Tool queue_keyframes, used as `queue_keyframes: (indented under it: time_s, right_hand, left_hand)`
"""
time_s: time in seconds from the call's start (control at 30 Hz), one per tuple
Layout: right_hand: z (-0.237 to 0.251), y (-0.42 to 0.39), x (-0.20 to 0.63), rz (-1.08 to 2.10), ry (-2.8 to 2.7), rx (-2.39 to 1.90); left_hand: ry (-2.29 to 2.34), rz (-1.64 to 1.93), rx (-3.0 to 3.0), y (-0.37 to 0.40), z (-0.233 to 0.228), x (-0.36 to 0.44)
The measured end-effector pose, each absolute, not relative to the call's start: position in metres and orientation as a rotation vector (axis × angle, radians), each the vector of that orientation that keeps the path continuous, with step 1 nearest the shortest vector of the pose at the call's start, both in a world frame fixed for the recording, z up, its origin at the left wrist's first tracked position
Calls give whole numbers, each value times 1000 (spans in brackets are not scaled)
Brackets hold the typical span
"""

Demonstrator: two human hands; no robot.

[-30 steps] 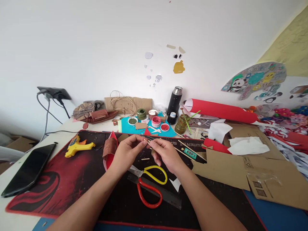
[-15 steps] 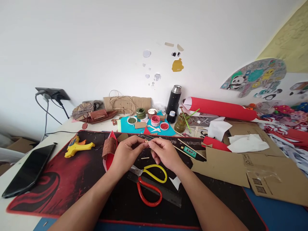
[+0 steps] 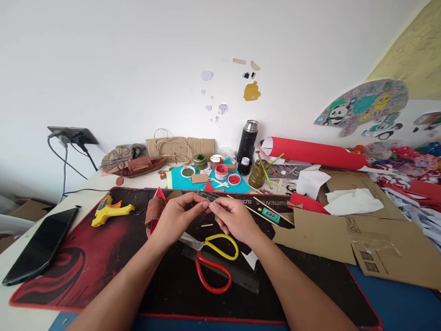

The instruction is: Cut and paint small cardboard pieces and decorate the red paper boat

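Observation:
My left hand [image 3: 179, 216] and my right hand [image 3: 237, 219] meet over the black mat, thumbs and forefingers pinched tip to tip. Whatever lies between the fingertips is too small and covered to make out. Just below them is a short thin wooden stick piece [image 3: 207, 225]. Scissors with one yellow and one red handle [image 3: 220, 247] lie nearer to me, across a dark ruler [image 3: 241, 277]. A brown and red paper piece [image 3: 155, 211] stands beside my left hand, partly hidden by it. By my right forearm is a white paper scrap [image 3: 250, 259].
A yellow glue gun [image 3: 112, 211] and a black phone [image 3: 43, 243] lie on the left. Open paint jars [image 3: 221, 172] stand on blue card behind my hands, near a black thermos [image 3: 247, 141]. Cut cardboard [image 3: 320, 234] and thin sticks [image 3: 274, 209] are on the right.
Both hands stay pinched together in nearly the same place. A tiny pale bit that showed between the fingertips is now covered. The whole view has shifted slightly.

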State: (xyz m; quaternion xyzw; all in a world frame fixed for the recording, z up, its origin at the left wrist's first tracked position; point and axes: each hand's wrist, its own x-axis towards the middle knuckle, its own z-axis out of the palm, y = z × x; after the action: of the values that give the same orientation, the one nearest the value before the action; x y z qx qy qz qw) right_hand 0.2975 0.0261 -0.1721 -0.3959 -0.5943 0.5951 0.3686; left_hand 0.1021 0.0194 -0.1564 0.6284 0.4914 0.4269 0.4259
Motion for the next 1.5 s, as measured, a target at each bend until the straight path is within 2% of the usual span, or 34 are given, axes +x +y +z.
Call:
queue_keyframes:
  time_s: [0.4,0.63,1.07,1.5]
  right_hand:
    - [-173,28,299,1544,-1545,-1039]
    - [-172,29,301,1612,-1401,-987]
    - [-168,29,299,1533,-1438,-1018]
    - [-170,32,302,1492,-1400,-973]
  left_hand:
    - [1257,1063,1675,19,-155,102]
    - [1254,1209,1428,24,-155,98]
    - [1262,1166,1479,21,-158,106]
    - [1123,1190,1282,28,-172,102]
